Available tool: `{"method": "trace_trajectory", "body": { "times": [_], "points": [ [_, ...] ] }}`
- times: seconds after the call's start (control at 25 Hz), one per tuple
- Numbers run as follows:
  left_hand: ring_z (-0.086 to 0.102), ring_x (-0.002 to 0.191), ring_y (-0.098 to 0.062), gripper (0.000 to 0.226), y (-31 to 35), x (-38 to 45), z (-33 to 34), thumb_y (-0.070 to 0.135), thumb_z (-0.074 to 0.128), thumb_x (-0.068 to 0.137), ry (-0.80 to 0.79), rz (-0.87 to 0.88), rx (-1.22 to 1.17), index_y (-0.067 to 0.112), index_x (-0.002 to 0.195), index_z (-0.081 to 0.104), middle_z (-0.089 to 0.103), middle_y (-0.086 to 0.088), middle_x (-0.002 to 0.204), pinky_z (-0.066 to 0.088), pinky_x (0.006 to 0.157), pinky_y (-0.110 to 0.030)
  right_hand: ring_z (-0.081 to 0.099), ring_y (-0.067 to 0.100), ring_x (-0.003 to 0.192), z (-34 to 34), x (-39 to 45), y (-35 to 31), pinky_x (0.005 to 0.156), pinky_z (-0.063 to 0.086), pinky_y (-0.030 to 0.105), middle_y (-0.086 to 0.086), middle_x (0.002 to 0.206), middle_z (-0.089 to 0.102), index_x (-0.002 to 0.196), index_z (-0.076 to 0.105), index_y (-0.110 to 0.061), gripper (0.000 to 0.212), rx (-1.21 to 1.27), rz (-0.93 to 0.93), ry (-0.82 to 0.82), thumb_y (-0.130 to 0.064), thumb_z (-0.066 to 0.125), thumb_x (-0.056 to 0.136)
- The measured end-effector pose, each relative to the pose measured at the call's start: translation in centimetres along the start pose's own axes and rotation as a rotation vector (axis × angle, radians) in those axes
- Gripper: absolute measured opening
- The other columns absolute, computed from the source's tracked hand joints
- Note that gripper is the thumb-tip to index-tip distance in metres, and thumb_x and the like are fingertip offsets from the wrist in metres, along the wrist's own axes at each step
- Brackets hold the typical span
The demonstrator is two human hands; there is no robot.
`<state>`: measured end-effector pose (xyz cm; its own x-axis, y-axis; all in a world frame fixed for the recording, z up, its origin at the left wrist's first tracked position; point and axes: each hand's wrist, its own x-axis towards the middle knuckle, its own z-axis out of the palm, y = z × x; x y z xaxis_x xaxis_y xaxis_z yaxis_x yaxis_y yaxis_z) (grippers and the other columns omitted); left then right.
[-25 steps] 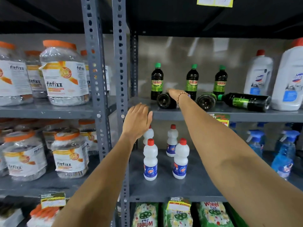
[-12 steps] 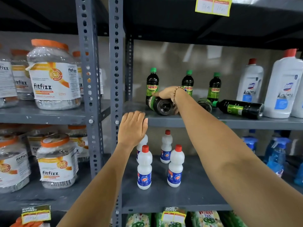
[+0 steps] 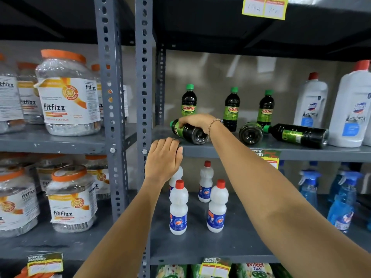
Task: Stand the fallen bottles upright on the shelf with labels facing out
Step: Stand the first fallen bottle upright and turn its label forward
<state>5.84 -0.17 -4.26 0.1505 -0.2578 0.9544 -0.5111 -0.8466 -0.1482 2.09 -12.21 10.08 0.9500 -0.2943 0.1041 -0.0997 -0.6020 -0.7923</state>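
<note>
Three dark Sunny bottles with green caps stand upright at the back of the grey shelf (image 3: 301, 152); the left one (image 3: 189, 101) is nearest the post. My right hand (image 3: 195, 122) is shut on a fallen dark bottle (image 3: 190, 134), which lies tilted with its green cap to the left and its base toward me. A second fallen bottle (image 3: 251, 133) lies base-out in the middle. The third fallen bottle (image 3: 297, 135) lies sideways, cap to the left. My left hand (image 3: 163, 159) rests with fingers together on the shelf's front edge, holding nothing.
Big white bottles with red caps (image 3: 310, 103) stand at the shelf's right end. Below stand small white bottles (image 3: 178, 207) and blue spray bottles (image 3: 341, 201). Fitfizz jars (image 3: 68, 93) fill the left rack. Grey perforated posts (image 3: 143, 77) divide the racks.
My right hand has gripped the left fallen bottle and swung it so its cap points left and it sits nearer the shelf front. The left hand stays on the shelf edge.
</note>
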Motion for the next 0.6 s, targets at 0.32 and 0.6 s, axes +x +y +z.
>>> {"method": "trace_trajectory", "body": {
  "times": [0.32,0.6],
  "points": [
    [0.058,0.077,-0.024,0.035,-0.1,0.0,0.4,0.030,0.033,0.097,0.017,-0.003,0.004,0.011,0.097,0.062,0.063,-0.004,0.088,0.043,0.078,-0.036,0.052,0.019,0.100,1.9,1.6,3.1,0.088,0.044,0.029,-0.001,0.104,0.046,0.121,0.022,-0.006,0.078,0.355,-0.212,0.373,-0.027,0.081,0.073],
    [0.058,0.078,-0.024,0.032,-0.2,0.0,0.4,0.030,0.036,0.097,-0.001,0.006,0.001,0.011,0.097,0.062,0.064,-0.003,0.088,0.046,0.077,-0.037,0.051,0.017,0.112,1.7,2.1,4.5,0.089,0.038,0.027,0.009,0.128,0.054,0.125,0.026,-0.010,0.066,0.407,-0.258,0.136,-0.019,0.075,0.082]
  ]
}}
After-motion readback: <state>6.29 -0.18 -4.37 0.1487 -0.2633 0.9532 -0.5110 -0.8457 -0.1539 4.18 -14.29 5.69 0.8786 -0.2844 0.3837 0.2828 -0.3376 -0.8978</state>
